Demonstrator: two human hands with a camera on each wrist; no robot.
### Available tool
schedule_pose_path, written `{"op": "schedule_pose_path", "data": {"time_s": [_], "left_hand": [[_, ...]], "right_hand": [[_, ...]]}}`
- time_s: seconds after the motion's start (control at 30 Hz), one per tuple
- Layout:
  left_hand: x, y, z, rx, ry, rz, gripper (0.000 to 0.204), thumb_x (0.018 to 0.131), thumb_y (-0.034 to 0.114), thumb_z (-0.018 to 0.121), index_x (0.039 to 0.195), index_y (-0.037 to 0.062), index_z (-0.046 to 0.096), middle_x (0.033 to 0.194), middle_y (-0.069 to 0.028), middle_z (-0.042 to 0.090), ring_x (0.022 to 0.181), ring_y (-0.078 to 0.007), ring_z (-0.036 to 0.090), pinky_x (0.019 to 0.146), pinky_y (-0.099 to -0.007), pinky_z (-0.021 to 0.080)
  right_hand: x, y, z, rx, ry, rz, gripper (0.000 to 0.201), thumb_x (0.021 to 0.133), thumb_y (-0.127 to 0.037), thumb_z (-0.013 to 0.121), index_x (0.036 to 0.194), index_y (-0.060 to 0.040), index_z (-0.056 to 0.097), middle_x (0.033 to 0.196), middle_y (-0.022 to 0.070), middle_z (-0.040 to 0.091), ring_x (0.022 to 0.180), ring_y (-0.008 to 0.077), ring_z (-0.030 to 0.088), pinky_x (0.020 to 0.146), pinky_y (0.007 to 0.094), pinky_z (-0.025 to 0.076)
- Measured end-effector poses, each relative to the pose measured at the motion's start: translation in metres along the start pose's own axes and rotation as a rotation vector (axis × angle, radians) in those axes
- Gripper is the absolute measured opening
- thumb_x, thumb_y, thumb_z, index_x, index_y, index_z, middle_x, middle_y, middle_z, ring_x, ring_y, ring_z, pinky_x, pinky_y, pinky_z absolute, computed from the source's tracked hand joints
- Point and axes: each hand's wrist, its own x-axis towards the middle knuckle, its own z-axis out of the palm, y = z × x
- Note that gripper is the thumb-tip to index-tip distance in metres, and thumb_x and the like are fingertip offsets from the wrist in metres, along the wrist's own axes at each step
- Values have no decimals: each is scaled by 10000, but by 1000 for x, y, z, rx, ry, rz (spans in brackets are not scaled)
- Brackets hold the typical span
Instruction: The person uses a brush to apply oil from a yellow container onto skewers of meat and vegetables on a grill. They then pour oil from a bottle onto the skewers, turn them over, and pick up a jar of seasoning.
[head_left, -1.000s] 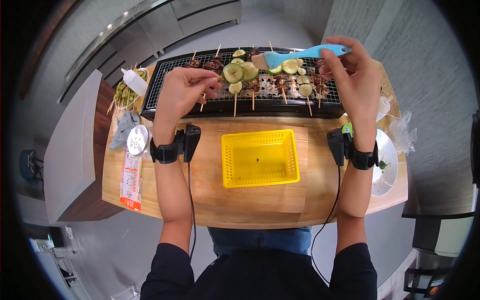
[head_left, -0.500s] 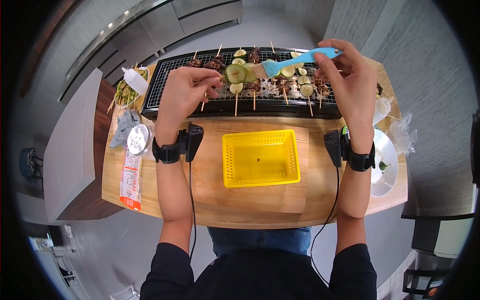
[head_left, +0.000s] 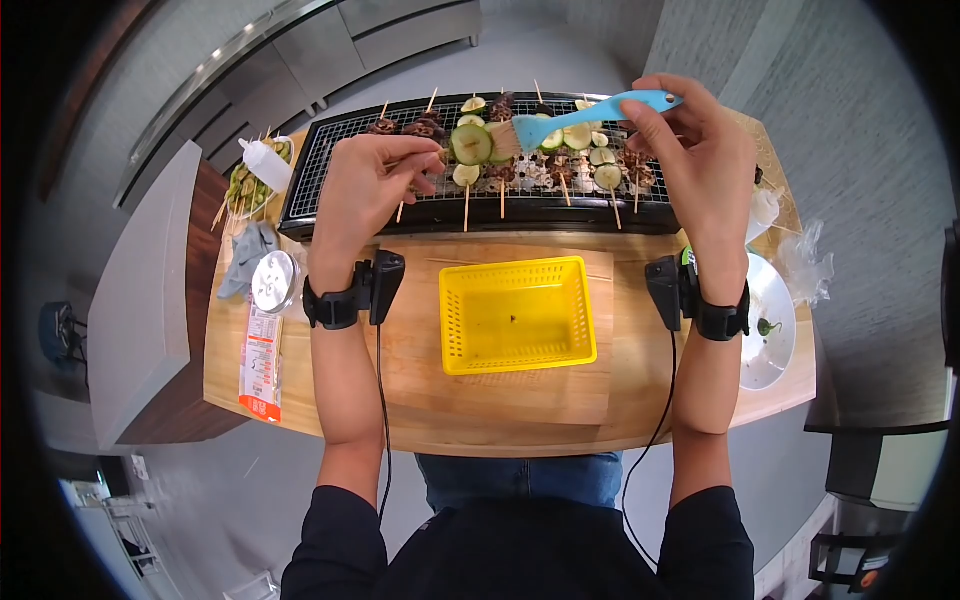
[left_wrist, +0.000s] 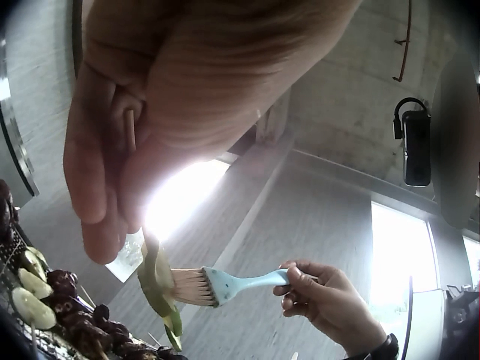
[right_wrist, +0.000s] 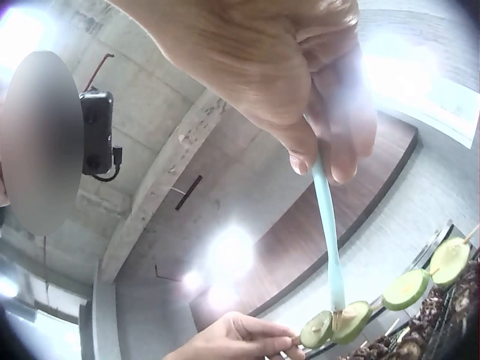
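My left hand (head_left: 365, 190) pinches the end of a wooden skewer of green-edged squash slices (head_left: 471, 145), raised over the grill (head_left: 430, 217). In my right hand (head_left: 708, 175) is a basting brush (head_left: 600, 112) with a light blue handle, gripped near its end between thumb and fingers. Its pale bristles (left_wrist: 191, 286) press against a slice (left_wrist: 155, 285) in the left wrist view. From the right wrist, the brush handle (right_wrist: 328, 225) points down at the slices, and more slices (right_wrist: 406, 289) follow along the skewer.
Browned meat skewers (head_left: 425, 127) and other squash skewers lie across the grill mesh. A yellow basket (head_left: 518, 368) stands in front. At left are a white squeeze bottle (head_left: 266, 163), a shaker lid (head_left: 274, 281) and a packet (head_left: 262, 365); at right, a white plate (head_left: 766, 365).
The brush has moved left and slightly toward me, its bristles coming onto a held slice. My right hand shifted left with it. My left hand stays nearly still.
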Motion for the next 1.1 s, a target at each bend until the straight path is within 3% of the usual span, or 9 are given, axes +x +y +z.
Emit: {"op": "schedule_pose_path", "data": {"time_s": [0.43, 0.67, 0.73, 0.87, 0.93, 1.1], "left_hand": [[0, 2, -2, 23, 36, 6, 201, 896, 51, 614, 1038, -67, 693, 829, -112, 725, 683, -138, 701, 569, -231, 539], [-1, 1, -1, 21, 26, -1, 185, 909, 40, 614, 1057, -31, 699, 862, -101, 724, 690, -122, 690, 563, -215, 521], [0, 1, -1, 24, 25, -1, 186, 910, 41, 614, 1059, -32, 698, 863, -102, 723, 690, -123, 690, 562, -215, 521], [-1, 2, 1, 9, 24, 7, 187, 912, 35, 610, 1062, -33, 697, 860, -106, 721, 688, -123, 688, 562, -215, 521], [-1, 3, 1, 11, 29, 9, 186, 913, 34, 608, 1062, -34, 697, 859, -106, 720, 687, -123, 688, 561, -215, 521], [0, 1, 1, 18, 25, 21, 180, 918, 37, 604, 1052, -40, 695, 856, -104, 717, 686, -127, 689, 560, -217, 520]], "right_hand": [[-2, -5, -1, -94, 15, -9, 199, 870, -176, 717, 1023, -54, 681, 699, 71, 696, 639, 121, 694, 551, 221, 493], [-1, -6, -2, -91, 19, -28, 191, 870, -178, 717, 1017, -61, 681, 697, 69, 695, 638, 124, 696, 552, 220, 494], [-1, -9, -3, -107, -22, 24, 242, 878, -158, 717, 1074, -25, 668, 785, 74, 715, 683, 92, 674, 631, 201, 502], [-1, -9, -3, -118, -23, 29, 239, 879, -156, 716, 1072, -24, 668, 788, 74, 715, 685, 92, 673, 632, 200, 501], [-1, -5, -2, -91, 23, -38, 190, 872, -179, 715, 1017, -61, 684, 692, 65, 693, 639, 119, 696, 552, 218, 494], [-1, -7, -4, -86, -10, -1, 213, 873, -158, 717, 1040, -33, 676, 743, 73, 703, 662, 105, 683, 595, 208, 502]]}}
